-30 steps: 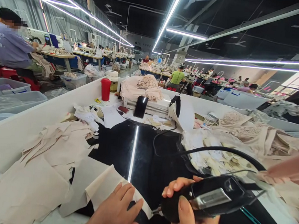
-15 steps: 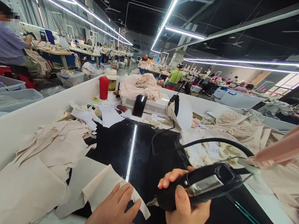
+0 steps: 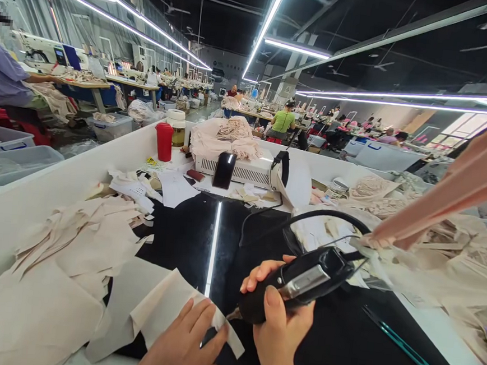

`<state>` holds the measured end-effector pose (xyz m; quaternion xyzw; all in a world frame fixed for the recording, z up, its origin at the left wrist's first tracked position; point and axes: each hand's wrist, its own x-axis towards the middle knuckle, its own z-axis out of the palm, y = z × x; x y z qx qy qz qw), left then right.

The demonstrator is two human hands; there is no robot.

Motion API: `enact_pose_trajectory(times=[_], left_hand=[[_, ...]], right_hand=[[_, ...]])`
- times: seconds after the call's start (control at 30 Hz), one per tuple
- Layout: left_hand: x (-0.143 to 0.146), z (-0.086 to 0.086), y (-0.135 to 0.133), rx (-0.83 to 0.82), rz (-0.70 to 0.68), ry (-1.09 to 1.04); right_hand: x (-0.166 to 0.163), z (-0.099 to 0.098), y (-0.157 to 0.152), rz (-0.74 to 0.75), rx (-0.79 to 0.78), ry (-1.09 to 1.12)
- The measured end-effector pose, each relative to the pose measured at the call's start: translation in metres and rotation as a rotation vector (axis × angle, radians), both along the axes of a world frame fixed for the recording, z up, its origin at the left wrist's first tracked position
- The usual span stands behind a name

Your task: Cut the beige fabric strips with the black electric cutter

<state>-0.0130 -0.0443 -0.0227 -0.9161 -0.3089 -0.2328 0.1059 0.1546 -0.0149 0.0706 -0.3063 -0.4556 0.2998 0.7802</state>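
The right hand [image 3: 276,326] was wrapped tight around a black handheld cutter [image 3: 296,285], thumb pressed on its top and the fingers [image 3: 257,273] curled over the far side. The tool's long axis ran from about 8 o'clock at its metal tip [image 3: 232,315] up to 2 o'clock, where its black cord [image 3: 329,216] looped away. That tip lay just beside the right-hand edge of a beige fabric piece [image 3: 166,311], at about 9 o'clock from the gripping fingers. The left hand [image 3: 186,344] lay flat on that same piece, fingers together and stretched toward 1 o'clock, pressing it to the black table [image 3: 189,234]; its fingertips sat near the tip, so the left hand was the nearer one to the cloth. Farther out at 9 o'clock lay a heap of cut fabric pieces [image 3: 74,242]. At 3 o'clock a green pen [image 3: 397,340] rested on the black surface, well apart from both hands.
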Motion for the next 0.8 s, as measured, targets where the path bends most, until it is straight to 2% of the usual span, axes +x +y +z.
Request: enact_pose_trajectory(times=[0.17,0.4,0.67,0.8], left_hand=[[0.002,-0.003,0.002,0.018,0.011,-0.039],[0.004,-0.006,0.003,0.042,0.009,-0.078],[0.006,-0.015,0.005,0.068,0.001,-0.106],[0.002,-0.008,0.006,0.049,-0.016,-0.130]], right_hand=[[-0.001,-0.002,0.001,-0.004,-0.012,0.001],[-0.006,0.005,0.006,0.014,-0.034,0.063],[-0.011,0.003,0.010,0.016,-0.062,0.022],[-0.010,0.001,0.007,0.015,-0.089,0.019]])
